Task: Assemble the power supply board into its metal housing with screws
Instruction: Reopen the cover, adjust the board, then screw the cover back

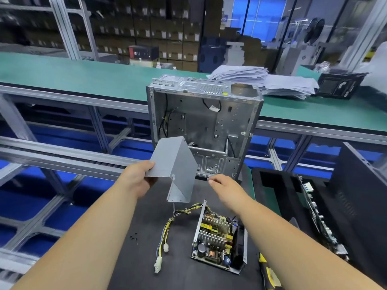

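Note:
My left hand [139, 178] grips a bent grey metal housing cover [173, 164] by its lower left corner and holds it tilted in the air above the black mat [146, 258]. My right hand [225, 188] hovers just right of the cover with loosely curled fingers, holding nothing and apart from it. Below lies the power supply board [215, 235] in its open metal base, heat sinks and coils showing. Its yellow and black cable bundle [167, 229] trails left, ending in white plugs. A few small black screws [133, 237] lie on the mat to the left.
An open computer case [203, 124] stands upright behind the mat. A stack of papers [261, 80] and a black box [339, 84] lie on the green bench beyond. A black foam tray holding a circuit board [318, 214] sits at the right. A yellow-handled tool [266, 271] lies near the base.

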